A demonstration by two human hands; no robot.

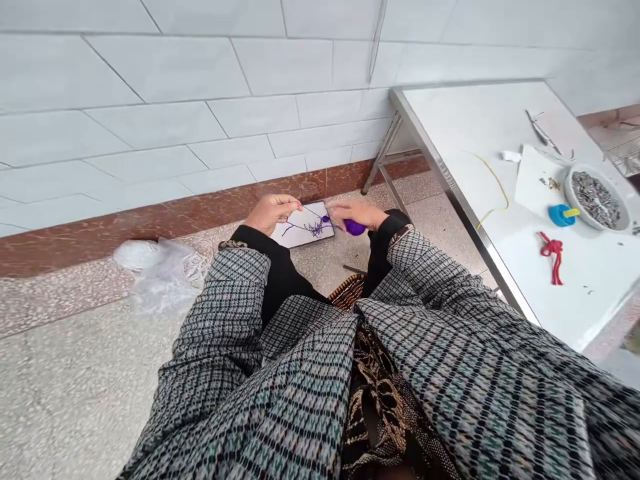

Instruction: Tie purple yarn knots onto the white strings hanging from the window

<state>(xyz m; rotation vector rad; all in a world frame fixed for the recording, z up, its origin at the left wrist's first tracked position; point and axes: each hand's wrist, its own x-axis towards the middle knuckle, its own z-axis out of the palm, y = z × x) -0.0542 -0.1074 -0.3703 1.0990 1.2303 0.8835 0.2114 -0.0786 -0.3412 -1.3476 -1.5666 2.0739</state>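
Note:
My left hand [271,211] is closed in a pinch on a thin purple thread [306,227] that runs across a white board [304,227] lying over my knees. My right hand [357,215] is closed around a small purple object [355,227], which looks like a spool or ball of the same thread. A tangle of the purple thread sits on the board between the two hands. Both arms wear checked sleeves over black cuffs. A woven basket edge [347,291] shows just below my wrists.
A white table [500,127] with a metal frame stands at the right, carrying a yellow thread [493,190], red cord [553,254], a blue spool [561,215], a bowl of seeds [596,198] and pliers [540,130]. A crumpled plastic bag [160,270] lies on the floor by the tiled wall.

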